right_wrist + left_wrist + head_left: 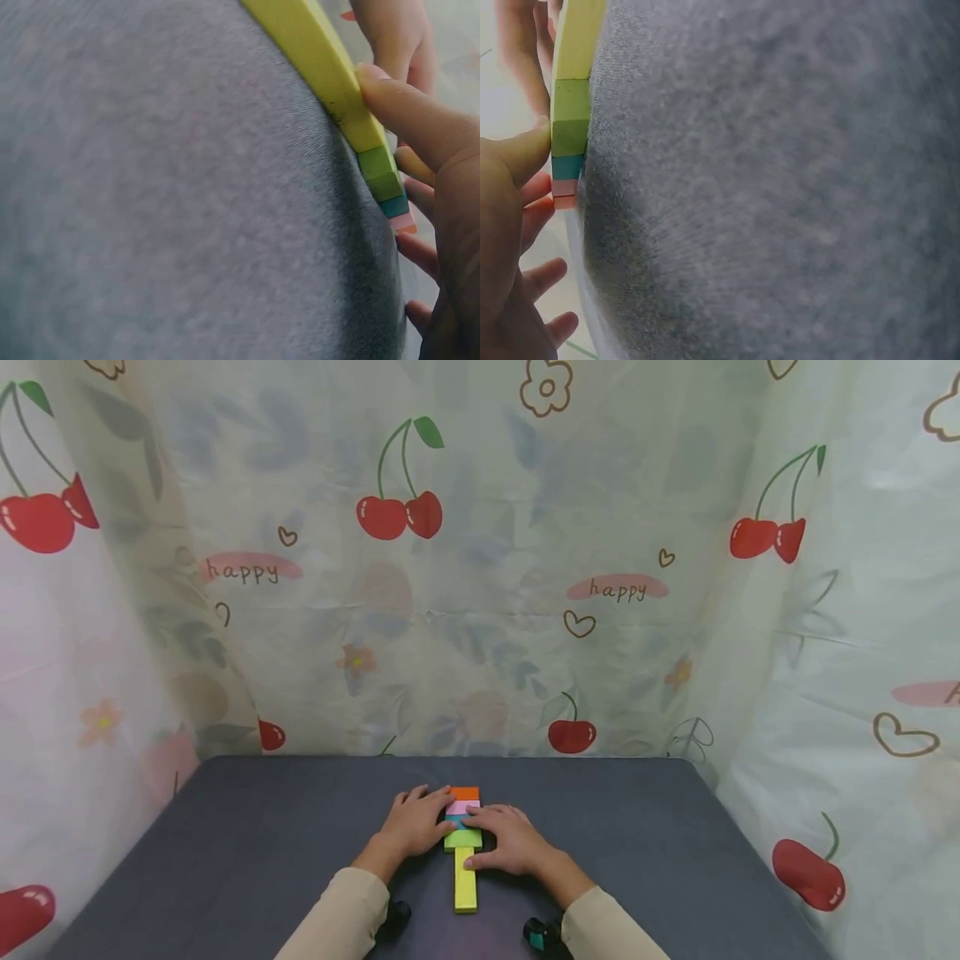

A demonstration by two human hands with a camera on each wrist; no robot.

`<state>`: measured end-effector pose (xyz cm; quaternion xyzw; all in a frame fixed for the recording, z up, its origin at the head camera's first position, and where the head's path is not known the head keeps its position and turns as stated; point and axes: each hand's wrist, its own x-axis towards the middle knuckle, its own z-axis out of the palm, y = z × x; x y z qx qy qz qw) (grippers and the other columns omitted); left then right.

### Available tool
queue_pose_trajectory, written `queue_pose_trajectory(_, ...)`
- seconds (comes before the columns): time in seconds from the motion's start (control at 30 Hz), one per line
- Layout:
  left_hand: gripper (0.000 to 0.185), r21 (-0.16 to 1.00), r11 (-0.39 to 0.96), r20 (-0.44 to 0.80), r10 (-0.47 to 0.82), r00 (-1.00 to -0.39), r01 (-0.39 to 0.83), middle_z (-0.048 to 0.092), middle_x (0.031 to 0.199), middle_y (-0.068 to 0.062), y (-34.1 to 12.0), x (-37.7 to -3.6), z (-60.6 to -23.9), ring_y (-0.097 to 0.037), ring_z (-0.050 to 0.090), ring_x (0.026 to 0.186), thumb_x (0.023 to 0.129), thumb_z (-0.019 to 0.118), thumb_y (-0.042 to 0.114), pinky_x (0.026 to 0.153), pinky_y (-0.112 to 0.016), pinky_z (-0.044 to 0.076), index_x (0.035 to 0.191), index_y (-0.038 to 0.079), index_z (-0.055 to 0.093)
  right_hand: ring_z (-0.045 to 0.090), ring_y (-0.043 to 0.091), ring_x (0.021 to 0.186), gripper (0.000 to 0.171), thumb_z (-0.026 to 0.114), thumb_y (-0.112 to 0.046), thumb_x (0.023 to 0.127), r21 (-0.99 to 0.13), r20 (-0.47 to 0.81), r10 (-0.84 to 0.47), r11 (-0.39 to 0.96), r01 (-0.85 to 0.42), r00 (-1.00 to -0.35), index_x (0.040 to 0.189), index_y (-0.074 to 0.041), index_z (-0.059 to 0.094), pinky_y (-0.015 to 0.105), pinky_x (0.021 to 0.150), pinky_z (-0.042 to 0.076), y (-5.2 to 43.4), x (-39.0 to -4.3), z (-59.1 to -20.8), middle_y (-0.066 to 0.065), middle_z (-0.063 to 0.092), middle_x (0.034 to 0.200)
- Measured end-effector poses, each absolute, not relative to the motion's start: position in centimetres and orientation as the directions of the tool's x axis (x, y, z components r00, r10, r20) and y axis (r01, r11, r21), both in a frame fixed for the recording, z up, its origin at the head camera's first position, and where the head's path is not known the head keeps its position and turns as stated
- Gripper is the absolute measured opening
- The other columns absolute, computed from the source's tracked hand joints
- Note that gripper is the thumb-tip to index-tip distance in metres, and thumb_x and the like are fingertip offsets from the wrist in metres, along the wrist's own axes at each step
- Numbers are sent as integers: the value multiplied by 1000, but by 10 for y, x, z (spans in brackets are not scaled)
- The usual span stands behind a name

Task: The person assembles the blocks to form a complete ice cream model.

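Toy blocks lie flat in a line on the dark table: an orange block (466, 793) at the far end, then a pink block (461, 807), a blue block (454, 819), a wider green block (462, 839) and a long yellow block (465, 893) nearest me. My left hand (411, 825) lies along the left side, thumb by the green and blue blocks, a fingertip at the orange one. From the right, my right hand (513, 841) touches the yellow block with its thumb, and its fingers reach over the blue block. Fingers of both hands are fairly straight.
The dark grey tabletop (300, 852) spreads around the blocks. A patterned curtain (480, 568) with cherries hangs behind and at both sides. Black wrist devices (542, 935) sit under the sleeves near the front.
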<state>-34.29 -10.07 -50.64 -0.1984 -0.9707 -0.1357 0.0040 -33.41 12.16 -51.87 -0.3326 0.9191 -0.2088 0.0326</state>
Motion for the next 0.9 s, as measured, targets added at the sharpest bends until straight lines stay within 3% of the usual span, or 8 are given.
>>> queue_pose_trajectory(0.3,49,209,897,92,378,-921,389,49,144,-5,-94,-342,-497,-39,34,135,92,64,41,106,-61,22,134,15,60,43,26,128,65,69,-59,82,-394,154,-612,682,-617,-775,135,-23,61,59,105,25,120,-335,-516,-3,52,142)
queue_pose_trajectory(0.5,46,166,904,110,379,-919,393,48,145,-7,-89,-340,-496,-38,37,133,93,63,40,106,-61,23,133,16,61,53,17,109,46,75,-41,84,-332,385,-565,654,-680,-730,124,-18,68,52,100,36,123,-329,-519,-6,66,118)
queue_pose_trajectory(0.73,51,276,871,195,363,-911,406,43,149,-8,-99,-332,-499,-36,39,132,93,65,39,104,-59,28,137,15,57,56,14,101,30,77,-28,85,-358,540,-423,667,-653,-728,114,-17,73,46,92,44,140,-326,-516,-7,68,105)
queue_pose_trajectory(0.9,51,341,832,317,336,-887,437,46,146,-8,-111,-323,-505,-35,42,130,92,67,37,102,-60,32,137,14,57,58,19,102,28,81,-19,81,-352,616,-319,706,-614,-720,108,-16,75,48,87,47,169,-325,-511,-3,70,106)
